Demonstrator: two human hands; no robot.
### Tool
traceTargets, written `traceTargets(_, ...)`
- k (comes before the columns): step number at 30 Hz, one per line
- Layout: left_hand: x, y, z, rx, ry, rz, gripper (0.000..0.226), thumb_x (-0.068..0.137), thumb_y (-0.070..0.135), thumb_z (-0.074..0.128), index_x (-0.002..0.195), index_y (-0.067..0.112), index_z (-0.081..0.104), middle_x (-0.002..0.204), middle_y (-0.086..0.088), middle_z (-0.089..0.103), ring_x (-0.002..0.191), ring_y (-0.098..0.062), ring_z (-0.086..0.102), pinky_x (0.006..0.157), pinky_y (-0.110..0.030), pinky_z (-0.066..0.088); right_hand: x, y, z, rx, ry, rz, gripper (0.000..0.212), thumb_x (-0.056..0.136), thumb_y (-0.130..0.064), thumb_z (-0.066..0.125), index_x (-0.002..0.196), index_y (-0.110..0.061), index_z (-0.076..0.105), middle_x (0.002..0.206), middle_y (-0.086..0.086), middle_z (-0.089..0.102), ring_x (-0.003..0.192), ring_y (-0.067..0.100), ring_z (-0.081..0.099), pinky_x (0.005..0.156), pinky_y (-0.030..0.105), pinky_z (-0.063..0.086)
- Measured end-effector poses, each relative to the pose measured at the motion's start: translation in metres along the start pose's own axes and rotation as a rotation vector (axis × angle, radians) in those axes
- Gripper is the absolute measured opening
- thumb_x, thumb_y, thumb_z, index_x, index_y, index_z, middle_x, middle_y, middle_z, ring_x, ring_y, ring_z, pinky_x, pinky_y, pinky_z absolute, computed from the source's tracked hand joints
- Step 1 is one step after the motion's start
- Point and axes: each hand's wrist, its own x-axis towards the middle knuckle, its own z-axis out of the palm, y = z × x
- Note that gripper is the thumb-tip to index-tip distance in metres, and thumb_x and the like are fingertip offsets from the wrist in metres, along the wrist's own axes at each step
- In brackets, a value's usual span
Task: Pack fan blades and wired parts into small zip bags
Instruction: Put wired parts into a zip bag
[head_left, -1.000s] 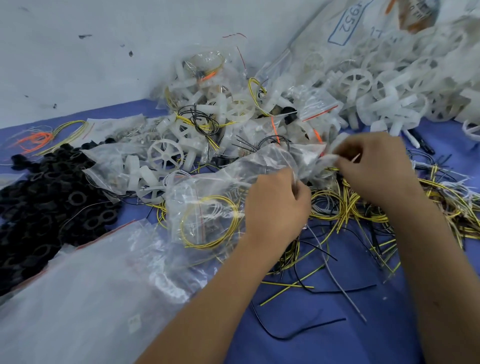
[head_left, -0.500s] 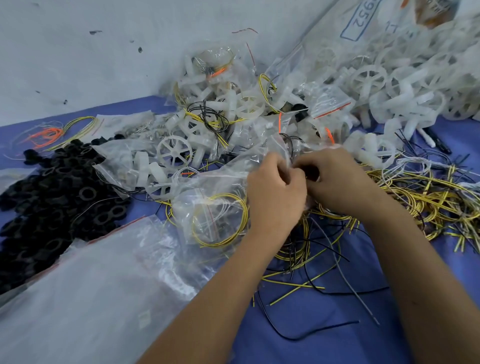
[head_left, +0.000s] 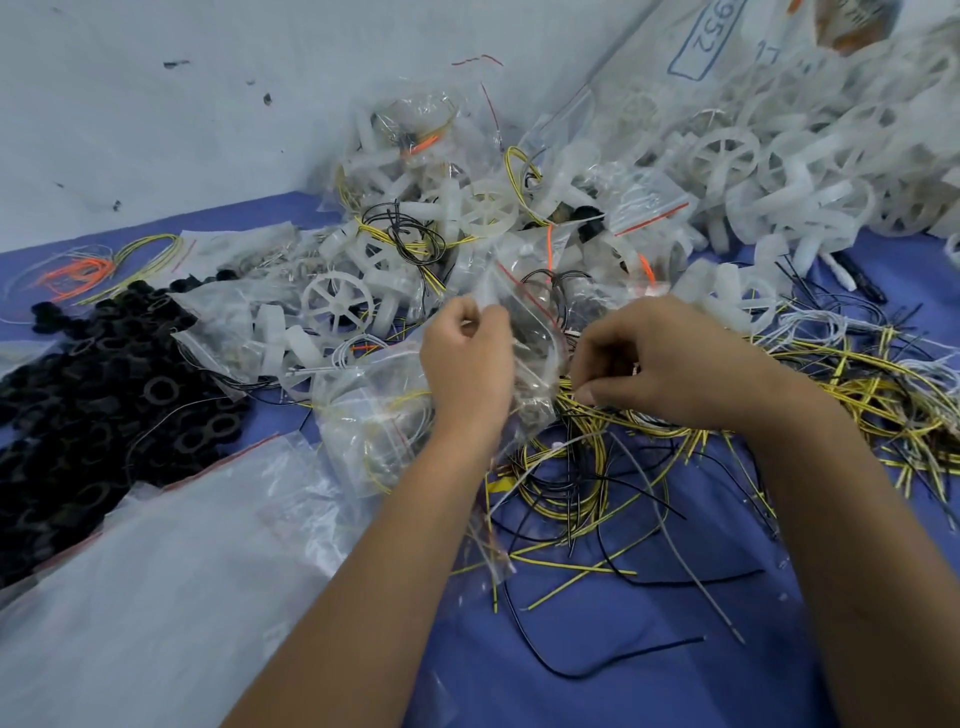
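Note:
My left hand (head_left: 467, 364) pinches the upper edge of a small clear zip bag (head_left: 530, 332) with a red seal line, held up over the blue table. My right hand (head_left: 660, 364) is just right of the bag, fingers curled down onto the tangle of yellow and black wires (head_left: 582, 467); whether it grips a wire or the bag's side I cannot tell. Filled zip bags with white fan blades (head_left: 337, 306) and coiled wires lie behind and left of my hands. Loose white fan blades (head_left: 727, 156) are heaped at the back right.
A heap of black rings (head_left: 104, 384) covers the left. A large clear plastic sheet (head_left: 156, 571) lies at the front left. More yellow wires (head_left: 883, 395) spread to the right. A grey wall (head_left: 156, 104) stands behind. Bare blue table (head_left: 649, 691) shows at the front.
My hands came together at the bag's mouth, then parted slightly. The left hand has lifted the bag's edge higher, and the right hand has dropped onto the wires.

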Motion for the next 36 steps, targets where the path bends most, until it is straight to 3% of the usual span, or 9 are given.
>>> traceTargets(3,0.012,0.001,-0.012,-0.044,0.071,-0.037,0.012,0.084,0.016,0.054,0.075,0.013,0.047,0.066,-0.008,0.040,0.063,-0.024,0.039,0.057,-0.043,0.033,-0.002,-0.007,-0.001,-0.007,-0.174,0.041,0.013,0.081,-0.018,0.084,0.076,-0.029,0.078,0.068,-0.014,0.073,0.060,-0.002,0.064,0.058,0.013,0.046)
traceTargets(7,0.025,-0.004,-0.021,-0.106,0.133,-0.113,0.023,0.086,0.013,0.055,0.067,0.018,0.044,0.060,-0.001,0.038,0.064,-0.024,0.035,0.053,-0.039,0.029,-0.001,-0.020,0.010,-0.173,-0.483,0.047,0.025,0.079,-0.025,0.085,0.100,-0.039,0.080,0.070,-0.018,0.072,0.062,-0.005,0.061,0.058,0.013,0.045)
traceTargets(10,0.027,-0.005,-0.023,-0.145,0.126,-0.118,0.027,0.086,0.011,0.055,0.065,0.019,0.041,0.059,0.000,0.036,0.062,-0.025,0.032,0.044,-0.030,0.026,0.004,-0.026,0.018,-0.319,-0.518,0.073,0.029,0.074,-0.030,0.088,0.098,-0.041,0.076,0.060,-0.028,0.062,0.060,-0.005,0.056,0.057,0.020,0.043)
traceTargets(16,0.026,-0.005,-0.024,-0.147,0.114,-0.114,0.019,0.088,0.010,0.054,0.072,0.014,0.045,0.062,-0.004,0.036,0.060,-0.024,0.031,0.046,-0.030,0.024,0.008,-0.026,0.021,-0.316,-0.555,0.034,0.021,0.077,-0.032,0.087,0.078,-0.036,0.066,0.070,-0.012,0.060,0.063,0.003,0.053,0.057,0.024,0.041)
traceTargets(21,0.025,-0.003,-0.024,-0.148,0.104,-0.132,0.017,0.087,0.010,0.054,0.073,0.015,0.044,0.058,0.000,0.037,0.052,-0.018,0.032,0.043,-0.026,0.025,-0.003,-0.014,-0.008,0.122,-0.399,-0.042,0.011,0.083,-0.030,0.084,0.086,-0.030,0.074,0.082,0.003,0.067,0.070,0.022,0.057,0.068,0.040,0.048)
traceTargets(25,0.025,-0.001,-0.025,-0.144,0.083,-0.152,0.021,0.087,0.009,0.054,0.071,0.017,0.044,0.058,0.001,0.037,0.051,-0.018,0.033,0.044,-0.026,0.026,-0.005,-0.010,-0.019,0.524,-0.180,-0.123,0.007,0.091,-0.017,0.070,0.091,-0.010,0.068,0.075,0.000,0.068,0.059,0.003,0.050,0.055,0.015,0.039)
traceTargets(27,0.026,0.000,-0.026,-0.128,0.076,-0.159,0.014,0.087,0.009,0.055,0.076,0.014,0.048,0.060,-0.003,0.037,0.053,-0.019,0.034,0.045,-0.026,0.027,-0.003,-0.009,-0.019,0.671,-0.067,-0.094,0.011,0.090,-0.018,0.063,0.089,-0.007,0.063,0.073,0.004,0.069,0.050,0.005,0.042,0.047,0.015,0.028)
traceTargets(30,0.027,0.001,-0.027,-0.089,0.061,-0.148,0.008,0.086,0.008,0.056,0.081,0.012,0.052,0.065,-0.010,0.039,0.057,-0.023,0.038,0.047,-0.027,0.030,0.005,-0.006,-0.013,0.710,0.095,-0.002,0.011,0.098,-0.012,0.059,0.089,-0.008,0.063,0.068,0.004,0.067,0.047,0.011,0.035,0.050,0.032,0.015)
traceTargets(36,0.027,0.002,-0.033,0.016,0.021,-0.108,0.019,0.082,0.010,0.056,0.070,0.020,0.045,0.055,0.006,0.045,0.043,-0.013,0.041,0.047,-0.029,0.033,0.017,-0.001,0.007,0.695,0.290,0.109,0.028,0.102,-0.005,0.057,0.079,-0.018,0.066,0.058,-0.003,0.067,0.040,0.000,0.043,0.041,0.012,0.030)
